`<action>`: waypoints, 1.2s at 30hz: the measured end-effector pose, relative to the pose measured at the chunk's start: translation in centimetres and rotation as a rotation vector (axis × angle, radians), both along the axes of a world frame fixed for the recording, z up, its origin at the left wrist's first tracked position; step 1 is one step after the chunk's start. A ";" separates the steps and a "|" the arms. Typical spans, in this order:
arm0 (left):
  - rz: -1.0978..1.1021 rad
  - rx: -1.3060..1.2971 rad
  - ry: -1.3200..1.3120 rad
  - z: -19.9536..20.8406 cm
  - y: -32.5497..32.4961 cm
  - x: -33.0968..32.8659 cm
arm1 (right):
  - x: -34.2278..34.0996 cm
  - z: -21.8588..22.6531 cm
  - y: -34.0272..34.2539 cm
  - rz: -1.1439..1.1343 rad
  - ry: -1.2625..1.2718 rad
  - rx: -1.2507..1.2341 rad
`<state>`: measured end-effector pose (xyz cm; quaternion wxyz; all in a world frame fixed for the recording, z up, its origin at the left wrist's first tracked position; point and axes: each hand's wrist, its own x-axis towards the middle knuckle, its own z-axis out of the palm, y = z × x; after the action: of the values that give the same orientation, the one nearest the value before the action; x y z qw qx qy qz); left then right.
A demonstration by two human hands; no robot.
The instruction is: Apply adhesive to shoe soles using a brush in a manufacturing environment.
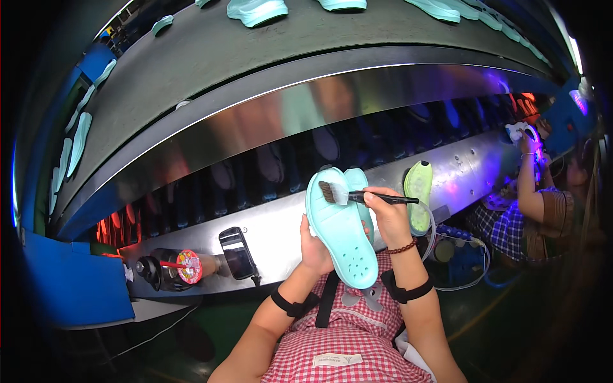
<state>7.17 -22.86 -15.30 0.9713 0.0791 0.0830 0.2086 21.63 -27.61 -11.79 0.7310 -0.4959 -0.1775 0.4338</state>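
A mint-green shoe sole (347, 239) is held up in front of my apron, its toe end away from me and a cluster of small holes in its heel. My left hand (314, 247) is closed around the sole's left edge. A second mint sole (357, 180) shows partly behind the first; whether a hand holds it I cannot tell. My right hand (389, 220) grips a brush (357, 196) by its black handle. The dark bristles touch or hover just over the sole's forefoot, and a clear tube (431, 236) runs from the handle's end.
A yellow-green sole (419, 195) lies on the metal ledge (281, 223) to the right. A phone (237, 254) and a bottle (169, 268) stand left. Beyond, a conveyor belt (306, 38) carries mint soles above a dark lower level with soles. A co-worker (536, 198) sits at right.
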 end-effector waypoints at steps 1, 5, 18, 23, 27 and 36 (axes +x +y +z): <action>0.022 0.007 0.019 -0.1 -0.2 -0.2 | 0.0 0.0 -0.1 -0.003 0.003 0.001; -0.007 0.071 -0.118 -1.0 -0.3 -0.3 | -0.5 0.8 0.8 0.005 -0.163 -0.019; 0.354 0.259 0.251 0.5 4.1 -4.2 | -3.9 3.9 -4.4 0.495 -1.037 -0.003; 0.101 0.224 0.117 1.5 2.6 -4.3 | -3.2 6.7 -4.6 0.446 -0.639 -0.014; 0.036 0.032 -0.182 3.5 1.5 -2.3 | -4.0 7.6 -2.0 0.253 -0.547 -0.042; 0.140 0.089 -0.001 4.3 1.3 -1.9 | -2.7 8.7 -3.6 0.367 -0.641 -0.034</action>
<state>5.30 -21.53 -11.00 0.9498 0.1162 0.0783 0.2797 18.97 -31.18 -3.06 0.5398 -0.5788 -0.4762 0.3831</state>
